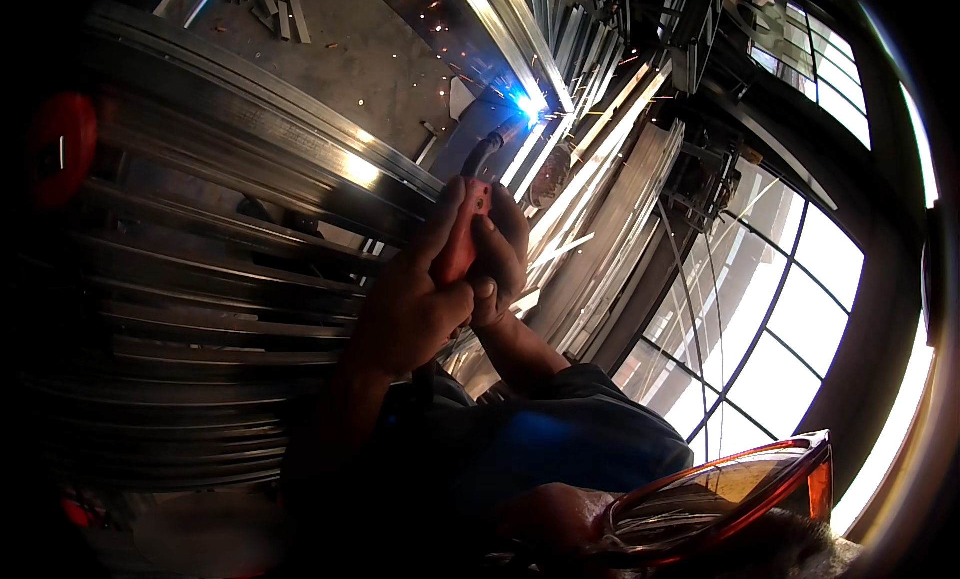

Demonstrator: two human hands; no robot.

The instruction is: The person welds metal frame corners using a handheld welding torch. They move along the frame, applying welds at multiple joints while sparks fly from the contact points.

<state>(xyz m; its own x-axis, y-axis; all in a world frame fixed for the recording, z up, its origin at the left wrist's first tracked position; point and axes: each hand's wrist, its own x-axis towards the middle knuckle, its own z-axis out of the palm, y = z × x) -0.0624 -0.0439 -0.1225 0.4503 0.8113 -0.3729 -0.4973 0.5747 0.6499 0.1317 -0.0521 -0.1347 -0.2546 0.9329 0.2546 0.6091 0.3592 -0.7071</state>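
With the middle of the view as the hub, the welding torch (pixel 461 241) lies just above it, its red handle pointing toward 12 and its black neck (pixel 483 157) curving on toward 1. Both hands grip it: the left hand (pixel 405 314) is wrapped around the handle from the 8 o'clock side, and the right hand (pixel 503 254) closes over it from the 3 o'clock side. How the trigger is pressed I cannot tell.

A blue-white arc (pixel 528 105) burns at the nozzle, near the lower end of the bright metal bars (pixel 497 34), which run up toward 12. Sparks scatter around it, and the glare hides the seam itself.

Doing this well, I judge, asks for a steady nozzle, an even gap and a slow, regular travel. The two-handed hold should help, and resting a wrist would help more (the long rails (pixel 230 84) at 10 o'clock look near enough for the left one). Too long a pause could burn through if the walls are thin.

Glasses (pixel 700 504) with orange rims show between 4 and 5; their lens looks pale for such glare, so a proper welding shade would be wiser.
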